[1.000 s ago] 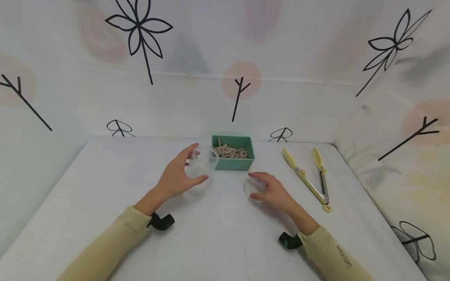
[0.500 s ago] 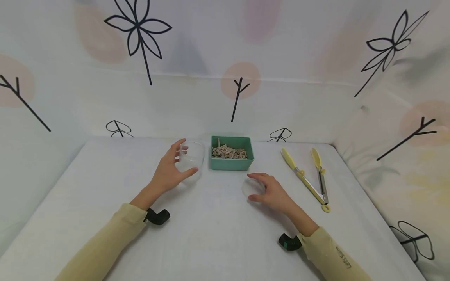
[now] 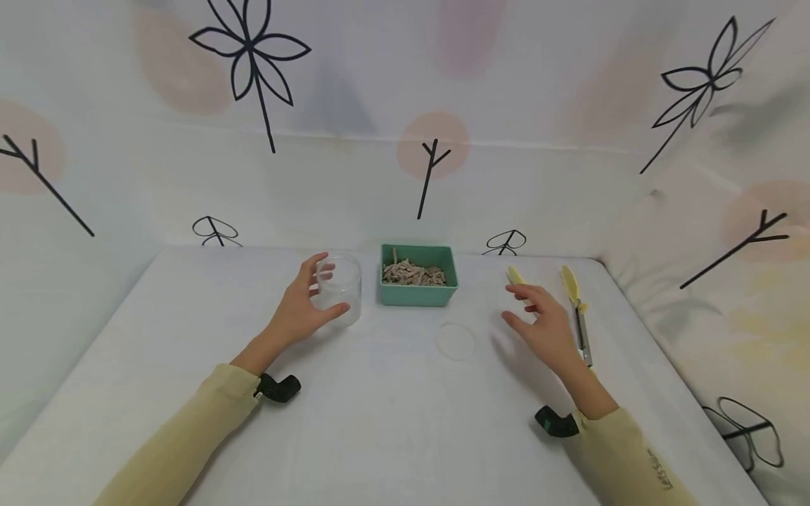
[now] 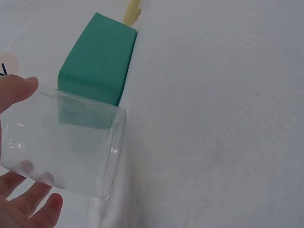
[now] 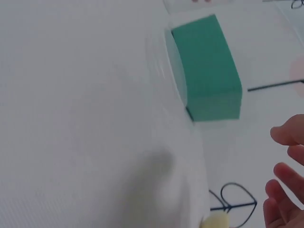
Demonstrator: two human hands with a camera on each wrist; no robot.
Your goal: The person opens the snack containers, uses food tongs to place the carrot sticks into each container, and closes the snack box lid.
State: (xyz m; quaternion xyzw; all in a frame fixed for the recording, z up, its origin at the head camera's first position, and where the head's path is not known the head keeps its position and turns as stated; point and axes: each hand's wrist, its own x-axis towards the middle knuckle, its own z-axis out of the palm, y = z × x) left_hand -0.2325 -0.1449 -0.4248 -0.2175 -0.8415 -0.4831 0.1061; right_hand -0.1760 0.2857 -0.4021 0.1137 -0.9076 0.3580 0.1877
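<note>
My left hand holds a clear, see-through jar with its thumb on one side and its fingers on the other. The jar looks empty and stands upright, left of the green box. In the left wrist view the jar overlaps that box. A clear round lid lies flat on the table in front of the box. My right hand holds nothing, its thumb and fingers spread apart. In the head view it partly hides the yellow-and-metal tongs, which lie spread on the table's right side.
The green box holds a heap of beige, twisted strands and stands near the table's back edge. A white cloth covers the table. Behind it rises a patterned backdrop with black plant drawings.
The left hand has moved the jar leftward, away from the box, and lowered it. The right hand has let go of the lid and moved right, over the tongs.
</note>
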